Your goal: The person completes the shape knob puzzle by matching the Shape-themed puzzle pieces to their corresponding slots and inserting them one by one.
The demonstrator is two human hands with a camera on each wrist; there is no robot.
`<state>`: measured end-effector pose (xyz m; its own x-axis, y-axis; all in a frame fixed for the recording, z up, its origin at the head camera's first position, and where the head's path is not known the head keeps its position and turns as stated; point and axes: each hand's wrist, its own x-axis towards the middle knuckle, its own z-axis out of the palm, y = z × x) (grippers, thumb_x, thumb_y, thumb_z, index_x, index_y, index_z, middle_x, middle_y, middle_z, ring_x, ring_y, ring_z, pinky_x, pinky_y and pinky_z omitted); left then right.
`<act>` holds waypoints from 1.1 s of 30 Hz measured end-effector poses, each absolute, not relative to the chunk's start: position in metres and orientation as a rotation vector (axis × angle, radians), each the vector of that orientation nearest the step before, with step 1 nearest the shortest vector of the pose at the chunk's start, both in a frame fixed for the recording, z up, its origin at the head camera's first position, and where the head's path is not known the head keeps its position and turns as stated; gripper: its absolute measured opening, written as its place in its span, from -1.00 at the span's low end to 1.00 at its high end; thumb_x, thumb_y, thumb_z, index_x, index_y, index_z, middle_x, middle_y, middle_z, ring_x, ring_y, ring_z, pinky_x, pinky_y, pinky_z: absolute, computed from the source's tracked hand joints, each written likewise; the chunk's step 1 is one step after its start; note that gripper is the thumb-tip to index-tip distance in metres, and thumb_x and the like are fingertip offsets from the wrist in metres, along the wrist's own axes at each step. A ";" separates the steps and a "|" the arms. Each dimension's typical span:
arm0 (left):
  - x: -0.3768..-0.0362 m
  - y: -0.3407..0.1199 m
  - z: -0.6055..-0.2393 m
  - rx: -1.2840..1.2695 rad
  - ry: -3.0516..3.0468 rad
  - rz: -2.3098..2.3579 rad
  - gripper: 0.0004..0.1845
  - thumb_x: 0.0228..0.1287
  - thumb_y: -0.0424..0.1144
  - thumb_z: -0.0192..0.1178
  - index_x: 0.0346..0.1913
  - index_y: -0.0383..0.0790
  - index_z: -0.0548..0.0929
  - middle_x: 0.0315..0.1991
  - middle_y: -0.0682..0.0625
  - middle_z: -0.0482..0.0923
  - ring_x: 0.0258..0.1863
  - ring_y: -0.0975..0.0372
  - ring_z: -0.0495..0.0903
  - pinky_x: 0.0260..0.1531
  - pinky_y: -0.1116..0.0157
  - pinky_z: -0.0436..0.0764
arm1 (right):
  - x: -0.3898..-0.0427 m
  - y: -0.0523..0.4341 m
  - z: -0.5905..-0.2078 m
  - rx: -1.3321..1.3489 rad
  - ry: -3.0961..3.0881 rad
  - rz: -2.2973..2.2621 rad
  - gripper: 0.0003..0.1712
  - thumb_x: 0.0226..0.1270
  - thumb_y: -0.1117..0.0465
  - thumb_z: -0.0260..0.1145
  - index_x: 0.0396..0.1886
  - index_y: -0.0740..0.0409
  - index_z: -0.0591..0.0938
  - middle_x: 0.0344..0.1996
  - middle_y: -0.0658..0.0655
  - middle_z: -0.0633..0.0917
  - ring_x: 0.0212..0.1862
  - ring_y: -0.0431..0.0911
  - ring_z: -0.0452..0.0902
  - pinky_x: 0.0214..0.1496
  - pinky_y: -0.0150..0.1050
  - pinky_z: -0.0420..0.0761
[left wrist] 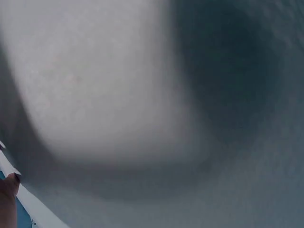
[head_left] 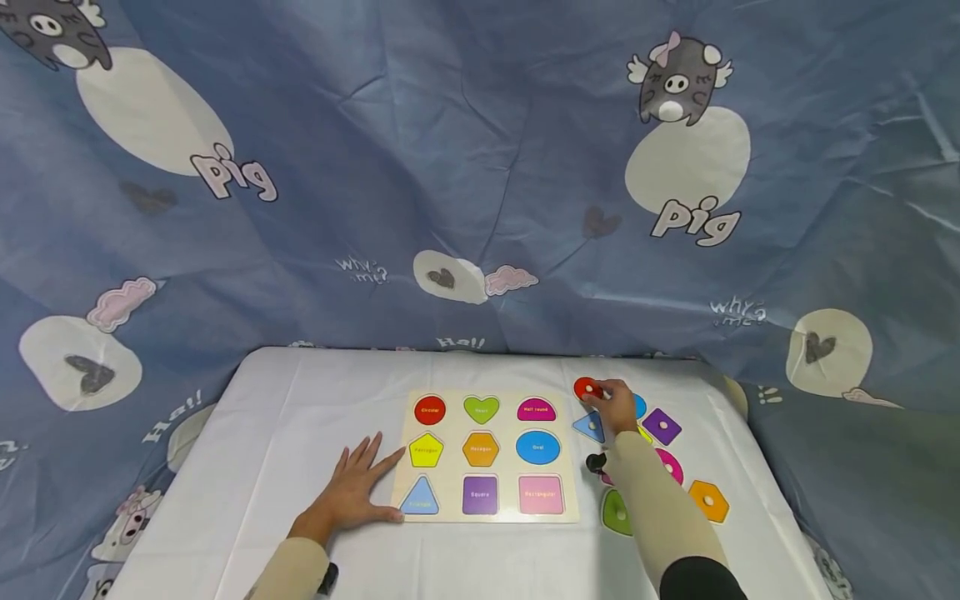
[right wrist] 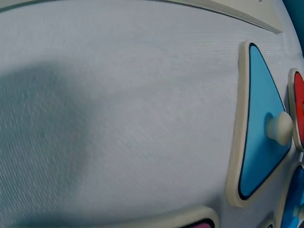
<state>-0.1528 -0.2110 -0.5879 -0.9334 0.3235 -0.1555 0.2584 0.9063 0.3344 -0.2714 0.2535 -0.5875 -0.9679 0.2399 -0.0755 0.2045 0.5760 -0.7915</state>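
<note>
Fingers (head_left: 600, 392) of the right hand (head_left: 617, 407) curl over the white knob of the red round piece (head_left: 587, 388), pinching it where it lies on the white cloth at the far right of the bench (head_left: 300, 417), just beyond the puzzle board's far right corner. Fingers (head_left: 367, 450) of the left hand (head_left: 352, 492) are spread flat on the cloth, their tips touching the left edge of the puzzle board (head_left: 491, 456) beside its yellow and blue cutouts.

That board lies in the middle of the bench with nine coloured cutouts in three rows. Loose pieces lie to its right around the right forearm: a blue triangle (head_left: 589, 426) just beside the hand, a purple square (head_left: 662, 426), a pink piece (head_left: 670, 465), an orange hexagon (head_left: 708, 501) and a green piece (head_left: 617, 512) nearest the person.

From the right wrist, the blue triangle (right wrist: 259, 128) shows close up with its white knob, the red piece's edge (right wrist: 298, 114) touching the frame's right side. From the left wrist, the view is a blur apart from a fingertip (left wrist: 9, 187) at the board's edge.
</note>
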 end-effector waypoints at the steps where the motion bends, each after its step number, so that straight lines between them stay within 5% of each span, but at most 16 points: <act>1: -0.154 -0.210 -0.588 0.442 2.862 0.458 0.15 -0.35 0.53 0.28 0.42 0.06 0.32 0.50 -0.27 -0.02 0.46 -0.19 -0.05 0.38 -0.24 -0.13 | -0.271 0.254 -0.588 -0.403 -2.746 1.384 -0.55 0.23 0.33 0.37 0.11 0.39 0.58 0.13 0.38 0.48 0.23 0.27 0.36 0.33 0.11 0.35; 15: -0.153 -0.208 -0.590 0.414 2.886 0.400 0.06 -0.27 0.48 0.29 0.40 0.12 0.34 0.51 -0.22 -0.01 0.47 -0.17 -0.07 0.35 -0.30 -0.18 | -0.273 0.244 -0.591 -0.507 -2.732 1.338 -0.57 0.28 0.31 0.33 0.12 0.37 0.58 0.12 0.38 0.46 0.16 0.24 0.37 0.31 0.09 0.38; 33: -0.154 -0.211 -0.585 0.382 2.866 0.421 0.13 -0.43 0.49 0.36 0.38 0.14 0.37 0.50 -0.27 -0.03 0.45 -0.27 -0.13 0.30 -0.36 -0.20 | -0.281 0.243 -0.593 -0.547 -2.758 1.252 -0.72 0.33 0.33 0.26 -0.04 0.43 0.62 -0.07 0.38 0.51 0.00 0.22 0.41 0.22 0.09 0.44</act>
<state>-0.1541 -0.2113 -0.5850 -0.9420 0.2851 -0.1769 0.2222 0.9251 0.3080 -0.2808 0.2431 -0.5930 -0.9349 0.3440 -0.0873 0.2921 0.6063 -0.7396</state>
